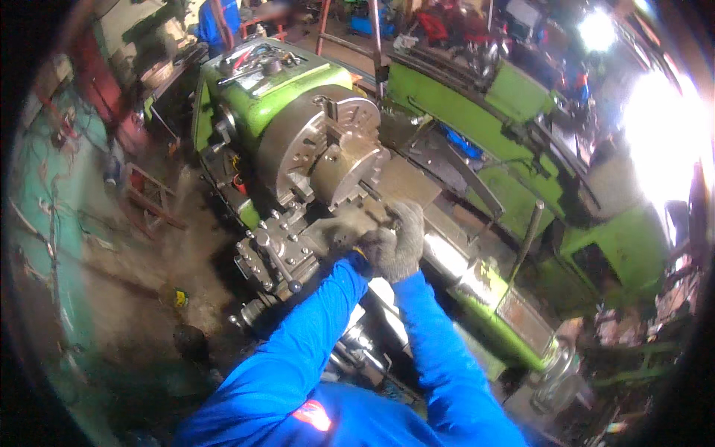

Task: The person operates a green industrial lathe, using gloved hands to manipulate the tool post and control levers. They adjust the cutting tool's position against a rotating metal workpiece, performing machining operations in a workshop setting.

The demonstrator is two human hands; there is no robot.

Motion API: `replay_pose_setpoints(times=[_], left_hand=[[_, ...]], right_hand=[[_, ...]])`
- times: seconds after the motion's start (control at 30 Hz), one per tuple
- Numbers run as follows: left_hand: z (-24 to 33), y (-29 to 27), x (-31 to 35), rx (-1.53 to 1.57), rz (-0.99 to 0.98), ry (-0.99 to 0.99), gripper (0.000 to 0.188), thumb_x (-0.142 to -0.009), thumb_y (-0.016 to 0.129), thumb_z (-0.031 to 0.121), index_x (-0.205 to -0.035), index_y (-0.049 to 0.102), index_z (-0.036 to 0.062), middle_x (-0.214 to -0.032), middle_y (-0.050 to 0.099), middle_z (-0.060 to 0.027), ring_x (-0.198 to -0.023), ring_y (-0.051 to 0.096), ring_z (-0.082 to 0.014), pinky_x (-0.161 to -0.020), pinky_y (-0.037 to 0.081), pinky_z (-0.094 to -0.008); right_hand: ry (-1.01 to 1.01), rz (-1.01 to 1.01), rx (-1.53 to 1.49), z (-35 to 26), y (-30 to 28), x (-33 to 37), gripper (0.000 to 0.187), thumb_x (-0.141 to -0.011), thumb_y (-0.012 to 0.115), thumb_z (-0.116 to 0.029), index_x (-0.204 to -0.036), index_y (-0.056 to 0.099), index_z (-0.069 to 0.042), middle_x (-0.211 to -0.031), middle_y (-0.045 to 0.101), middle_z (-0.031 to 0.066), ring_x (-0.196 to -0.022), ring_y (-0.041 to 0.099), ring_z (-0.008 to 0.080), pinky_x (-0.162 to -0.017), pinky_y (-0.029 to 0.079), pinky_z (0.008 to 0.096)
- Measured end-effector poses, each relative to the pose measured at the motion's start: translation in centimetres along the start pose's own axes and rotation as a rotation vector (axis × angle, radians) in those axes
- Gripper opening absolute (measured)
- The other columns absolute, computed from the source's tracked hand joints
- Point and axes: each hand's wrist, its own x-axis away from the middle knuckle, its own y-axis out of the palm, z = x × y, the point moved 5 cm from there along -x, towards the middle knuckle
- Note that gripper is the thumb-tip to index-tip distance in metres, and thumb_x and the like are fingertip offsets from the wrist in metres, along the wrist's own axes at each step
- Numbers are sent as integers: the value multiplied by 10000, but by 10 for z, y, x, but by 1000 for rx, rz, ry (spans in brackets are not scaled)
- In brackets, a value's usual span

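- While I lean over the green lathe [454, 112], both my gloved hands are down at the carriage, just below the chuck [320, 145].
- My right hand [398, 238], in a grey knit glove, is curled with its fingers bent over a grey metal part just under the round workpiece [348, 170] clamped in the chuck; I cannot tell exactly what the fingers close on, as the glove hides it.
- My left hand [344, 240] sits just beside the right one, touching it, pressed against the same grey metal by the tool post [275, 261]; its fingers are blurred and mostly hidden, so I cannot tell how far they are open.
- The tool post with its bolts and dark handle stands to the left of my left hand, very near it.
- Both my sleeves are bright blue and come up from the lower edge.
- A tray of tools [253, 63] lies on top of the headstock, well apart from my hands.
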Motion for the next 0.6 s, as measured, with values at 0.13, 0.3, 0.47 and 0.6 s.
replay_pose_setpoints(times=[0.13, 0.3, 0.47, 0.6], left_hand=[[5, -24, 14, -18, 75, 35, 500, -1086, 466, 400, -1510, 457, 136, -1421, 560, -114, -1320, 537, -241, -1149, 435, -395], [6, -23, 11, -42, 107, 48, 522, -1081, 454, 428, -1513, 458, 135, -1429, 561, -118, -1321, 543, -250, -1145, 442, -407], [2, -41, 19, -68, 163, 107, 546, -1076, 441, 456, -1516, 459, 133, -1438, 562, -122, -1322, 549, -259, -1141, 450, -418], [-18, -31, 13, -112, 184, 102, 566, -1073, 431, 479, -1519, 460, 133, -1444, 563, -125, -1322, 553, -266, -1138, 456, -427]], right_hand=[[26, -136, 179, 1, 65, -35, 311, -966, 645, -325, -1138, 682, -68, -1087, 691, 183, -1048, 631, 405, -918, 502, 497], [182, -328, 229, 13, 90, -43, 272, -997, 628, -316, -1099, 691, -72, -1087, 702, 192, -1030, 662, 409, -903, 510, 504], [351, -358, 98, 27, 106, -9, 299, -1003, 615, -338, -1120, 691, -73, -1075, 714, 207, -1035, 673, 418, -893, 512, 512], [295, -523, 314, 109, 128, 0, 297, -1005, 611, -300, -1174, 696, -71, -1098, 726, 176, -1048, 686, 392, -921, 527, 471]])
